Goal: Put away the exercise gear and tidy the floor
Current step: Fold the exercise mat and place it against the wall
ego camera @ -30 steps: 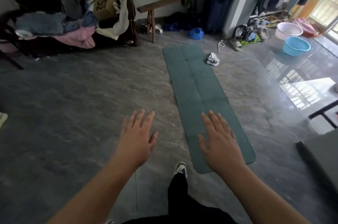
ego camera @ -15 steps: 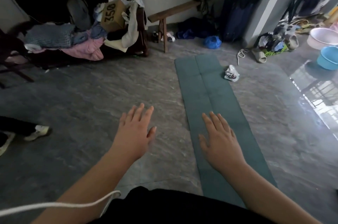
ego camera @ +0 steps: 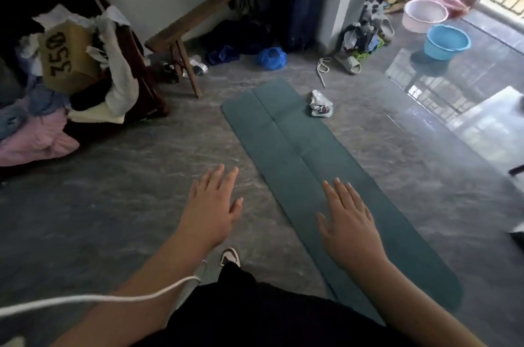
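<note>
Neither hand grips anything: the left hand [ego camera: 211,213] and the right hand [ego camera: 347,222] are both held out flat, fingers straight and palms down, above the floor. Far to the left of the left hand a dark bench [ego camera: 136,68] is piled with clothes and a cardboard box [ego camera: 69,57] marked 350; a white cord [ego camera: 99,297] crosses that forearm. Under the left hand is bare grey floor [ego camera: 113,204], with a shoe [ego camera: 230,257] showing just below the wrist. Beyond the gap between the hands stand a wooden stool [ego camera: 181,37] and a blue bag [ego camera: 271,58]. The green exercise mat [ego camera: 286,142] lies unrolled beneath the right hand and runs away from it; whether the palm touches it cannot be told. A crumpled white cloth [ego camera: 320,107] sits just beside the mat's far right edge. Farther right are a blue basin [ego camera: 448,41] and a pink basin [ego camera: 424,16]. The likely risks: rolling the mat crooked with only one hand over it, catching the cloth in the roll, or snagging the cord.
</note>
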Demonstrator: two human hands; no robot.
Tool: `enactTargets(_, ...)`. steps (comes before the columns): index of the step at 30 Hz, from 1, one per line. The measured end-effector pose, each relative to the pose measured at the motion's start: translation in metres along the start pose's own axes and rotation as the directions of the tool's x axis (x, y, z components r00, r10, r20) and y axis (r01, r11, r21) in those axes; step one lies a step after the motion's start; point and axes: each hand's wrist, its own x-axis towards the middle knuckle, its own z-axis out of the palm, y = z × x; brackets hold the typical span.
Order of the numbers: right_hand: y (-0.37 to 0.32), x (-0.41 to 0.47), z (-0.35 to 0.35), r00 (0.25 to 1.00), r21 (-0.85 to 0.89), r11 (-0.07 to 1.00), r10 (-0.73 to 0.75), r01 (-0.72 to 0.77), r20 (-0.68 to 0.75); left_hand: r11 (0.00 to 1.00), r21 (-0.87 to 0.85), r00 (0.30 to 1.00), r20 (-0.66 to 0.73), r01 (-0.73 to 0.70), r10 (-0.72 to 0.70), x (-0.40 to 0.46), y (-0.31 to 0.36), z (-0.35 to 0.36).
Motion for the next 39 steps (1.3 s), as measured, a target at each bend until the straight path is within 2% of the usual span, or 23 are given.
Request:
enactTargets(3, -0.027, 0.027, -0.001, 0.98, 0.067, 0.981, 0.184, -0.18, -0.071, 0.98, 0.086, 0.982, 0.074, -0.181, 0.175, 0.071, -0.024, -0.024)
enactTargets(5, -0.037, 0.04, -0.001, 0.959, 0.085, 0.961, 0.27, -0.263, -0.087, 0.937, 0.148, 0.945, 0.138, -0.317, 0.298, 0.117, -0.028, -0.034)
enactTargets(8, -0.037, 0.053, -0.001, 0.915, 0.123, 0.922, 0.381, -0.367, -0.129, 0.881, 0.145, 0.884, 0.208, -0.451, 0.419, 0.175, -0.013, -0.039)
enactTargets(14, -0.005, 0.097, 0.013, 0.849, 0.164, 0.86, 0.506, -0.484, -0.151, 0.8, 0.059, 0.788, 0.23, -0.597, 0.571, 0.251, 0.036, -0.008)
enactTargets(17, 0.017, 0.126, 0.03, 0.846, 0.2, 0.853, 0.513, -0.483, -0.144, 0.769, 0.073, 0.761, 0.231, -0.635, 0.606, 0.284, 0.055, 0.022)
enactTargets(21, 0.055, 0.159, 0.072, 0.819, 0.199, 0.816, 0.567, -0.543, -0.09, 0.732, 0.071, 0.713, 0.309, -0.678, 0.63, 0.335, 0.075, 0.076)
enactTargets(24, 0.086, 0.181, 0.124, 0.772, 0.231, 0.752, 0.635, -0.617, -0.006, 0.697, 0.046, 0.663, 0.361, -0.715, 0.656, 0.372, 0.083, 0.135)
enactTargets(27, 0.12, 0.206, 0.2, 0.74, 0.213, 0.714, 0.67, -0.667, 0.07, 0.62, 0.054, 0.574, 0.448, -0.783, 0.685, 0.41, 0.077, 0.222)
enactTargets(29, 0.136, 0.22, 0.243, 0.729, 0.194, 0.707, 0.682, -0.68, 0.069, 0.573, 0.05, 0.521, 0.484, -0.818, 0.703, 0.429, 0.07, 0.271)
enactTargets(33, 0.187, 0.262, 0.375, 0.672, 0.168, 0.657, 0.739, -0.735, 0.052, 0.464, 0.06, 0.416, 0.553, -0.884, 0.722, 0.483, 0.044, 0.416)
enactTargets(36, 0.221, 0.292, 0.478, 0.674, 0.142, 0.662, 0.736, -0.736, 0.065, 0.361, 0.064, 0.32, 0.624, -0.93, 0.713, 0.518, 0.015, 0.516)
enactTargets(39, 0.254, 0.32, 0.575, 0.722, 0.093, 0.716, 0.685, -0.692, 0.099, 0.228, 0.038, 0.199, 0.643, -0.973, 0.74, 0.552, -0.012, 0.605)
